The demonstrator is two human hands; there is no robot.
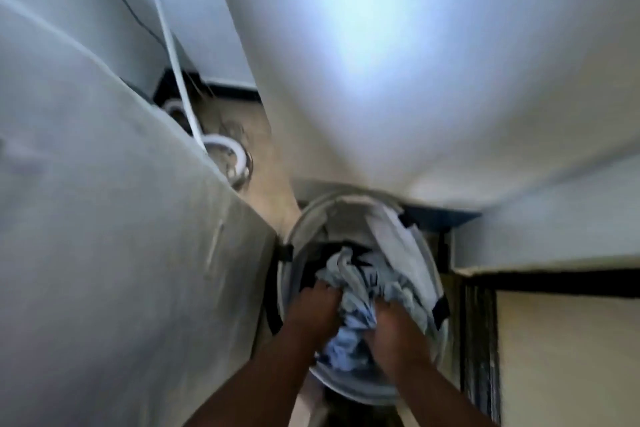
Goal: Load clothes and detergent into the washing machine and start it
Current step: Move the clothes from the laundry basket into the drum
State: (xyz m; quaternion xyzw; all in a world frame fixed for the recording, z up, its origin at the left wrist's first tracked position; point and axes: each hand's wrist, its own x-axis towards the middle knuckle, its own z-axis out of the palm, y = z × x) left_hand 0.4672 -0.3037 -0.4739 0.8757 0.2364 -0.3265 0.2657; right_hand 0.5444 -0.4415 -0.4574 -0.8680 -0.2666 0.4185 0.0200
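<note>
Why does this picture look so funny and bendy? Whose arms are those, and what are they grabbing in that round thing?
The camera sits on a person's head and looks down, and its wide lens bends the walls. The two arms are that person's own. The left hand and right hand are both squeezing a bundle of clothes, mostly pale blue and white. The clothes are in a round basket with a pale rim, standing on the floor. A white cloth hangs over its far side. On the left is a big pale blurry surface; I can't tell what it is. The picture is blurry, so I see no detergent.
</note>
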